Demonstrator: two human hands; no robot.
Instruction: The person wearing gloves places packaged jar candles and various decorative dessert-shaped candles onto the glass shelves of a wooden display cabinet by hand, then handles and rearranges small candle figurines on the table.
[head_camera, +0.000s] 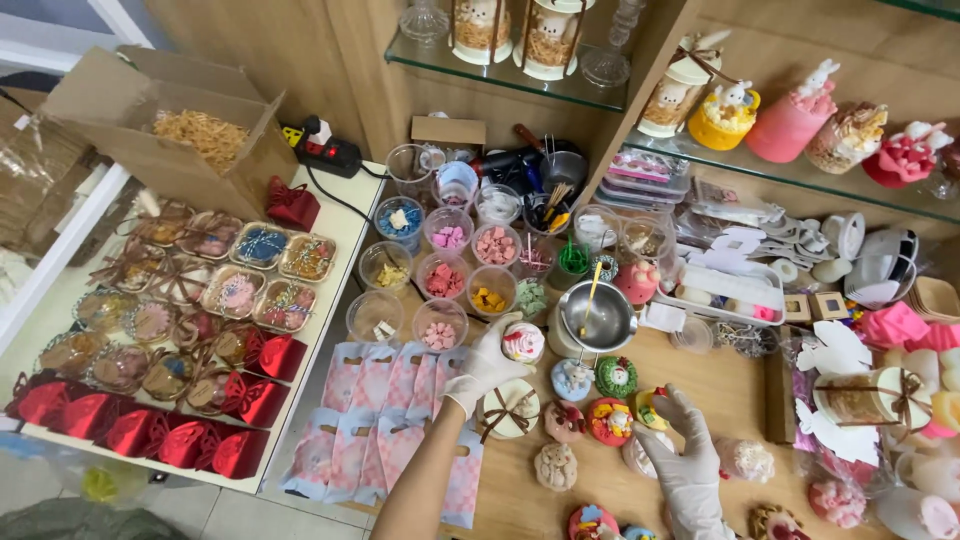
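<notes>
Pink-and-white round decorated candle (523, 342), held at its side by the gloved left hand (486, 364), fingers curled closed on it, just in front of the shiny steel melting bowl with a yellow-handled stirrer (597, 316). Gloved right hand (686, 436): fingers spread apart, hovering empty over small colourful round decorated pieces (611, 420) in front of the bowl. Clear plastic cups of pink, yellow and green bits (445, 279): left of the bowl. Pink patterned paper bags (372, 420): front-left of the bowl. Handling, as judged: keep the candle upright, grip light on the sides, clear of the topping.
</notes>
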